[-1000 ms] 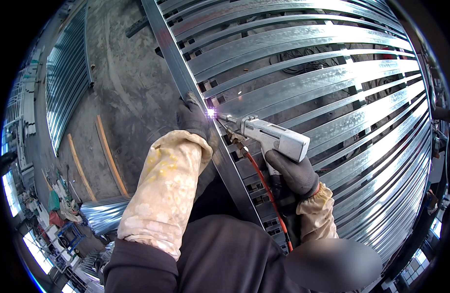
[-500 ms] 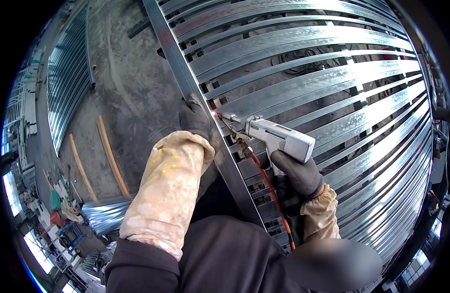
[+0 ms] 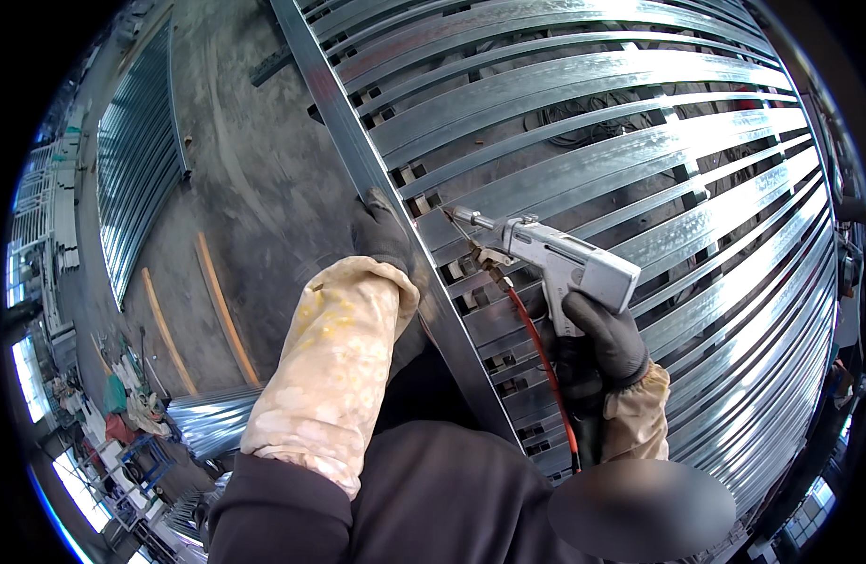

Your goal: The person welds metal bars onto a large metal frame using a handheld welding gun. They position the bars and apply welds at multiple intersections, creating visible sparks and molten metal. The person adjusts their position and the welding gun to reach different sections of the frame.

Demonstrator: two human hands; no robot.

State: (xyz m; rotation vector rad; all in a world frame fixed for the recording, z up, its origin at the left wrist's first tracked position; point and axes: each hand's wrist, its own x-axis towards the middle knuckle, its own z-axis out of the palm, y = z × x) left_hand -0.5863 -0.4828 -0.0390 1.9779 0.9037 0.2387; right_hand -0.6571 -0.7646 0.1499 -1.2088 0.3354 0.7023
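Observation:
My gloved right hand (image 3: 610,340) is closed round the handle of a silver, pistol-shaped welding gun (image 3: 574,261). A red-orange hose (image 3: 538,352) runs from near the nozzle back toward me. The nozzle tip is over the slats, a little right of a long steel edge tube (image 3: 344,141), and no glow shows at it. My left hand (image 3: 383,233), in a dark glove, grips that tube from its left side; some fingers are hidden. Shiny galvanized slats (image 3: 546,179) reach away to the right from the tube, with small gaps and dark brackets between their ends.
Coiled dark cables (image 3: 588,113) lie on the floor below the slats. A finished-looking slatted panel (image 3: 137,155) lies at the far left, with two wooden strips (image 3: 224,305) nearer. Shiny metal stock (image 3: 207,414) and a blue cart (image 3: 151,465) with clutter are at lower left.
The bright glow at the nozzle is gone. My right hand has moved the welding gun right, drawing its tip off the edge tube. The left hand keeps its hold on the tube.

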